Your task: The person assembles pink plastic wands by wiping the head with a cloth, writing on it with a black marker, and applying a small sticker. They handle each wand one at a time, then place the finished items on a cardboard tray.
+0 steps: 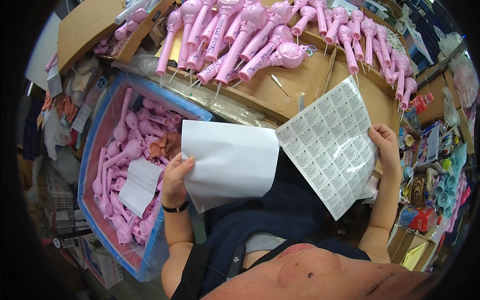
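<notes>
My left hand point(177, 179) is closed on the left edge of a blank white sheet point(232, 155), its thumb lying on top. My right hand point(388, 145) pinches the right edge of a glossy sticker sheet point(327, 142) covered in rows of small printed labels. Both sheets are held over my lap, and their near edges meet or nearly meet at the middle. Beyond them, pink plastic toy wands point(250, 37) with lettering on their handles lie in a row, thin wires sticking out of their ends.
On my left stands a blue bin point(102, 135) lined with clear plastic, full of pink wand parts point(131, 150), a crumpled paper point(140, 186) and a brown cloth point(166, 145). A small screwdriver point(279, 84) and scissors point(309, 50) lie in the cardboard tray point(295, 75). Cluttered shelves flank my right.
</notes>
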Available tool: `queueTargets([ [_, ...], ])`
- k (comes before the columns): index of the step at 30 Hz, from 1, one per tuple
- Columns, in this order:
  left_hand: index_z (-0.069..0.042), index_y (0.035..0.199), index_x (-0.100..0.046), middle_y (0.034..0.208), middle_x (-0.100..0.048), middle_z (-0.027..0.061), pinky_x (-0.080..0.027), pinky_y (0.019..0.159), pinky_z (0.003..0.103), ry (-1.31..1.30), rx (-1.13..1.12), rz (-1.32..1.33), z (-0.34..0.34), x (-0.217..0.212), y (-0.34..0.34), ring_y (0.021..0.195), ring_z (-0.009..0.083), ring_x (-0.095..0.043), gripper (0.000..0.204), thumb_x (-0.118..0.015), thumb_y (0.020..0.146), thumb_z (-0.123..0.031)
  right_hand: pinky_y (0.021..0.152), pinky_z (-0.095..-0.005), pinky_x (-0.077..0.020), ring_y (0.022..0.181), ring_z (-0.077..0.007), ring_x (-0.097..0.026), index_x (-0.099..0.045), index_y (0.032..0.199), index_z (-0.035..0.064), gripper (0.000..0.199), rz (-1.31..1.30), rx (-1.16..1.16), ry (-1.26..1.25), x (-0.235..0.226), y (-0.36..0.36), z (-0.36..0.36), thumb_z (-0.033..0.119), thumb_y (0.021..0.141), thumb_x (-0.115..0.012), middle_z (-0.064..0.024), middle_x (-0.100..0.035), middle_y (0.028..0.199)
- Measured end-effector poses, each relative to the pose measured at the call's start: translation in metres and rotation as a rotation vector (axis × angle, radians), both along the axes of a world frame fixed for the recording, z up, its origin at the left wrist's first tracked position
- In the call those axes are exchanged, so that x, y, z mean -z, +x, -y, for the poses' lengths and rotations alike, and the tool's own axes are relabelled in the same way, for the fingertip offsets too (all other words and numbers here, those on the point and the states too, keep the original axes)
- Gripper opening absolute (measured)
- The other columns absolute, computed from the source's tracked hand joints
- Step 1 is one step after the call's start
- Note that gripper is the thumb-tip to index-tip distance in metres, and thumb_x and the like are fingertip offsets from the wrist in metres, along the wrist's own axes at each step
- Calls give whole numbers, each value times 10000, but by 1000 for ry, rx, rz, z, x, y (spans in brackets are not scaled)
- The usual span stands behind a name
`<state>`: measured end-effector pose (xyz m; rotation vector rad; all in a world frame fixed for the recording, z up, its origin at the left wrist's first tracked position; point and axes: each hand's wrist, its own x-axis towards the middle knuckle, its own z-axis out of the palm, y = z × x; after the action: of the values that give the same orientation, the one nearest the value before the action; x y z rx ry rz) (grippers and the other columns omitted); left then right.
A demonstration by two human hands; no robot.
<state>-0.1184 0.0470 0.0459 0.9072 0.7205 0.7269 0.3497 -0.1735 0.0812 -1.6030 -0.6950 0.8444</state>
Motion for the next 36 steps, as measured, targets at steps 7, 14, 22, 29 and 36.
queueTargets([
  [7, 34, 1207, -545, 1096, -650, 98, -517, 803, 290, 87, 241, -229, -8, 7, -5, 905, 172, -649, 455, -559, 960, -348, 719, -174, -401, 777, -29, -508, -578, 969, 15, 122, 133, -115, -5, -10, -23, 3, 134, 946, -588, 36, -583, 858],
  [14, 48, 1151, -583, 1032, -666, 94, -528, 769, 296, 19, 146, -252, -22, -13, 8, 891, 161, -651, 448, -540, 967, -358, 762, -195, -397, 822, -48, -502, -599, 1051, 0, 145, 292, -148, 45, -21, -18, 11, 104, 964, -548, 36, -584, 901],
  [22, 85, 1169, -564, 1076, -662, 142, -506, 871, 327, -36, -263, 85, -17, -31, -23, 961, 221, -653, 376, -511, 960, -222, 777, -207, -446, 835, -69, -581, -607, 1042, 15, 155, 80, 271, 200, 0, 42, 53, 124, 982, -515, -4, -652, 949],
  [29, 62, 1221, -533, 1117, -647, 133, -506, 856, 326, 40, -157, 77, -11, -26, -21, 965, 210, -648, 400, -534, 957, -239, 732, -254, -489, 827, -119, -617, -594, 1069, -21, 227, -69, 324, -96, 55, 83, 77, 174, 974, -526, -55, -662, 956],
  [36, 56, 1229, -525, 1122, -643, 128, -505, 856, 318, 42, -111, 30, -8, -34, -5, 963, 202, -642, 407, -544, 950, -239, 941, -380, -434, 1060, -301, -586, -528, 1209, -90, 405, 760, 520, -507, 78, 72, 1, 244, 983, -491, -231, -597, 1150],
])
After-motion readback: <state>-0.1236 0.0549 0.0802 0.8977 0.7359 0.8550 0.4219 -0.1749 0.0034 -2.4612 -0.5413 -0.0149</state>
